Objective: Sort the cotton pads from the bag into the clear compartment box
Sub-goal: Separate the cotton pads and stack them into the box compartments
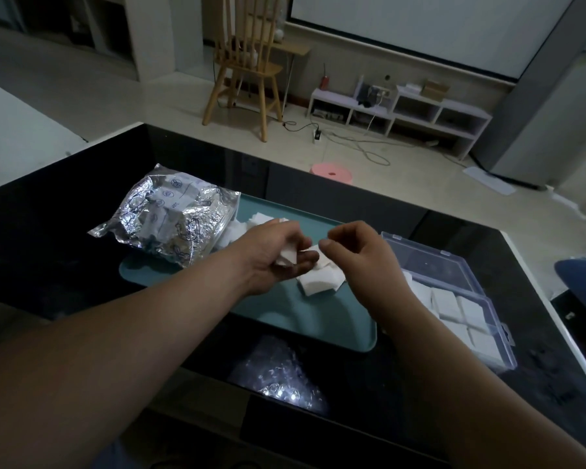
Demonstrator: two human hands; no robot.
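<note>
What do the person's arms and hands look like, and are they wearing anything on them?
Both arms are bare as far as the view shows: no sleeve covers the left forearm or the right forearm. The left hand and the right hand are gloveless, and no watch, bracelet or ring is visible on either.

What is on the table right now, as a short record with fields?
left hand: holds a few cotton pads
right hand: fingers curled beside them, grip unclear
bag: foil, lying across the far left edge of the teal mat
loose pads: pile on the mat
compartment box: lid open, near compartments hold pads
</note>
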